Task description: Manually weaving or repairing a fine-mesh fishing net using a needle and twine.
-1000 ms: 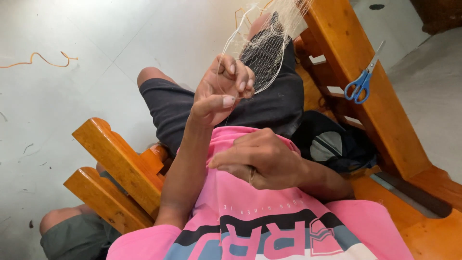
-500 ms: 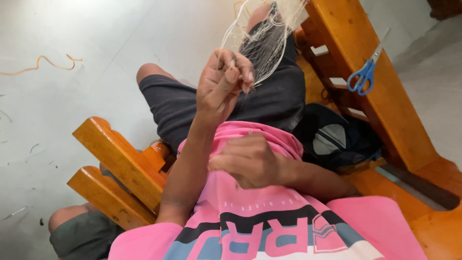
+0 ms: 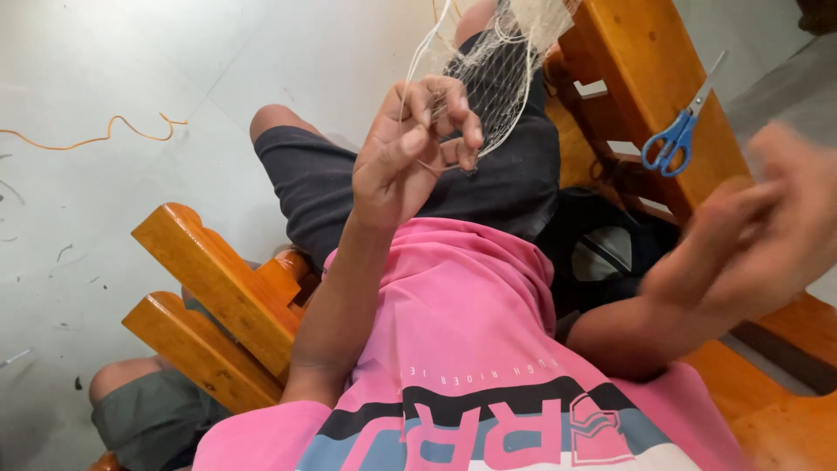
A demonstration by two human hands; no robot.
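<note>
Netting (image 3: 493,83), pale and fine-meshed, pinched in closed left hand (image 3: 417,144) above dark shorts; right hand (image 3: 750,240) blurred, grip unclear; blue-handled scissors (image 3: 676,131) on wooden armrest (image 3: 641,61).

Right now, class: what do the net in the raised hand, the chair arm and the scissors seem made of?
Net: thin, pale, see-through twine, probably nylon line. Chair arm: glossy orange-brown wood, apparently varnished. Scissors: blue handles, likely plastic; grey blades, probably metal. Left hand pinches the net.
</note>
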